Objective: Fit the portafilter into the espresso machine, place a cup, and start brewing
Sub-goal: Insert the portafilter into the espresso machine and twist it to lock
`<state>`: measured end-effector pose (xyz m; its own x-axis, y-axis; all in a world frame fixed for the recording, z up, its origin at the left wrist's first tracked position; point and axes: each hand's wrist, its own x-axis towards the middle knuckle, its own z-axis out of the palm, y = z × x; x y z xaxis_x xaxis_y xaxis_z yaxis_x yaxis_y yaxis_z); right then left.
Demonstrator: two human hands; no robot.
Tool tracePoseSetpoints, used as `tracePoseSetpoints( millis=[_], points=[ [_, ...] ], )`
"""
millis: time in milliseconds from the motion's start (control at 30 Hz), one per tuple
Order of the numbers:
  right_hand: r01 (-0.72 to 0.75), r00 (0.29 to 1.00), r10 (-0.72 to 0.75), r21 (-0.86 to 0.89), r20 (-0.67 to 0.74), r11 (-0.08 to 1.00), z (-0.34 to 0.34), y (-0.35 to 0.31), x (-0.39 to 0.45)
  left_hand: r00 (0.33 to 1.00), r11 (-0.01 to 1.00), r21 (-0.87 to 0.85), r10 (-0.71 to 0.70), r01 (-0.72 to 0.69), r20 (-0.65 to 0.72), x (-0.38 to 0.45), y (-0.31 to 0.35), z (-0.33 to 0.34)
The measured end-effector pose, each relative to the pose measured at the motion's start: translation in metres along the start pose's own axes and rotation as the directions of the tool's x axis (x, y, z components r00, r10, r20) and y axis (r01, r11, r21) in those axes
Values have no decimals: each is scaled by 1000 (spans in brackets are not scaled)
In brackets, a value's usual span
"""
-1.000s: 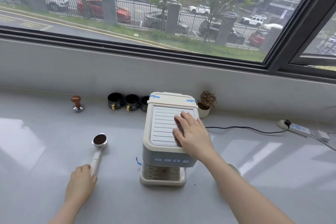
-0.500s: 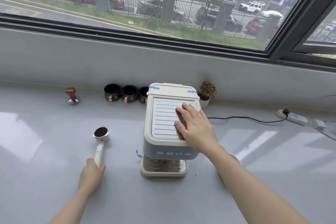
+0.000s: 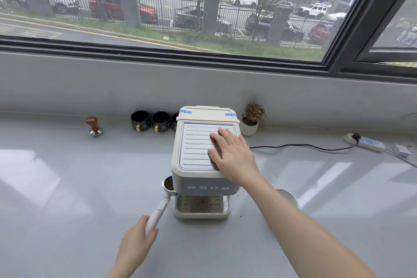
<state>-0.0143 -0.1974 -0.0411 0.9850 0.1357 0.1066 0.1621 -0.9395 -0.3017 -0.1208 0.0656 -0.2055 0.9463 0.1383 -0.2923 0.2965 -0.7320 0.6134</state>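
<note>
A cream espresso machine (image 3: 196, 149) stands mid-counter, its button row facing me and a drip tray (image 3: 202, 212) below. My right hand (image 3: 232, 153) lies flat on the machine's ribbed top, fingers spread. My left hand (image 3: 137, 244) grips the white handle of the portafilter (image 3: 168, 189). Its metal basket, filled with dark coffee grounds, is raised at the machine's front left corner and partly tucked under the front panel. Black cups (image 3: 140, 121) with gold handles stand in a row behind the machine on the left. A white cup (image 3: 290, 197) shows partly behind my right forearm.
A wood-handled tamper (image 3: 94, 126) stands at the back left. A small potted plant (image 3: 251, 119) sits right of the machine. A black cable (image 3: 300, 146) runs to a power strip (image 3: 365, 142) at the right. The window wall rises behind.
My left hand has lifted the portafilter off the counter and carried it right to the machine's front left corner. My right hand has stayed on the machine's top.
</note>
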Motion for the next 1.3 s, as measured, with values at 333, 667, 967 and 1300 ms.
tracePoseSetpoints(
  millis=[333,667,967,1300],
  points=[
    [13,1000,-13,11,-9,1000,0,0,-1,996,998,-30,64,-62,55,-14,44,7],
    [16,1000,-16,13,-22,1000,2,1,0,998,991,-113,69,-70,-12,-7,64,-5],
    [6,1000,-6,-11,-14,1000,3,2,0,997,990,-118,74,-72,5,14,73,-16],
    [-3,1000,3,5,-20,1000,3,2,1,990,973,-213,110,-90,84,13,71,-14]
  ],
)
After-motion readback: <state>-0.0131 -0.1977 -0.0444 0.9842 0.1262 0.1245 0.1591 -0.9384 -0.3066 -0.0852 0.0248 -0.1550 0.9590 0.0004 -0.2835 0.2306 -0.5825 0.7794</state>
